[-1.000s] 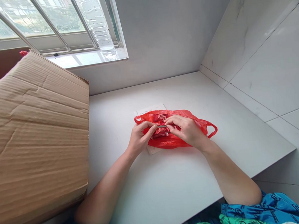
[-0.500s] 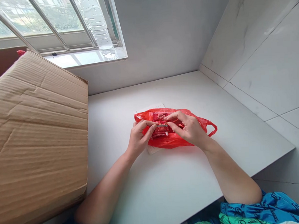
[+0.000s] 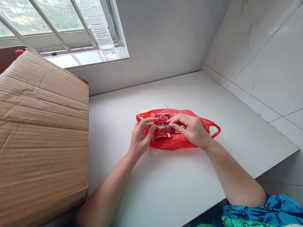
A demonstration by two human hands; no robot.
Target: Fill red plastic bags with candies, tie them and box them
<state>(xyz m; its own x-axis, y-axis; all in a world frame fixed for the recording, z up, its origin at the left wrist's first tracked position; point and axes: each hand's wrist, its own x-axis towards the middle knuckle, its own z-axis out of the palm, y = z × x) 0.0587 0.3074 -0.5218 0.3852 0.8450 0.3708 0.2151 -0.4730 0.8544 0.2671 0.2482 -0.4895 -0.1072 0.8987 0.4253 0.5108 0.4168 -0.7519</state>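
A red plastic bag (image 3: 176, 145) lies spread on the white tabletop, and several small red printed packets rest on it. My left hand (image 3: 142, 138) pinches the left end of one red packet (image 3: 164, 130) between thumb and forefinger. The other end of that packet is between the thumb and fingers of my right hand (image 3: 192, 128). A pale greenish strip shows along its upper edge. Just behind it lies another red packet (image 3: 163, 117) with a light printed emblem. My fingers partly cover the packets, and their contents cannot be seen.
A large cardboard box (image 3: 39, 134) stands at the left. White paper (image 3: 156, 151) sticks out from under the bag. On the windowsill is a clear plastic bottle (image 3: 103, 37). The white table (image 3: 171, 187) meets a wall at the back, with a tiled wall at right.
Both hands stay over the bag with small finger movements. The held packet has tilted slightly, and its greenish strip shows more plainly now. My left forefinger has lifted a little.
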